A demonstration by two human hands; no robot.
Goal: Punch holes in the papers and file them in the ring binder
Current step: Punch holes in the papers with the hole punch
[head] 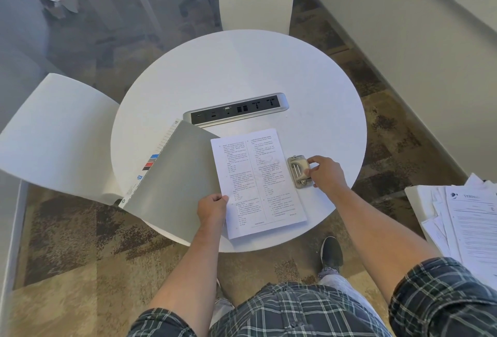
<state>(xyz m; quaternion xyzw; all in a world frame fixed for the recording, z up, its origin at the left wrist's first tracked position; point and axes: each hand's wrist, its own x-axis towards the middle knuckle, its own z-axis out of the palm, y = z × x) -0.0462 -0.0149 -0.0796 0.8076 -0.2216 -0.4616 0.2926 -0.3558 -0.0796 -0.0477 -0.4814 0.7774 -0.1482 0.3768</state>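
The step in hand appears to be bringing the sheet and the hole punch together for punching.

Current state. The paper, a printed sheet in two columns, lies flat on the round white worktop, its near edge close to the worktop's rim. The left hand pinches the sheet's left edge, thumb on top, remaining fingers curled beneath or beside it. The hole punch stands just beside the sheet's right edge. The right hand grips the punch from its right side, fingers curled round the body. Whether the sheet's edge already sits in the punch slot cannot be told. The ring binder lies closed to the left, its grey cover partly under the sheet's left margin. More papers are stacked off to the right, apart from the worktop.

Recommended procedure.
1. Hold the sheet flat and steady with the left hand so it does not pivot.
2. Slide the punch squarely onto the long edge, slot parallel to that edge.
3. Centre the punch along the edge's length.
4. Seat the paper fully against the slot's back stop before pressing.

Caution: a skewed entry probably yields holes that do not meet the binder rings.
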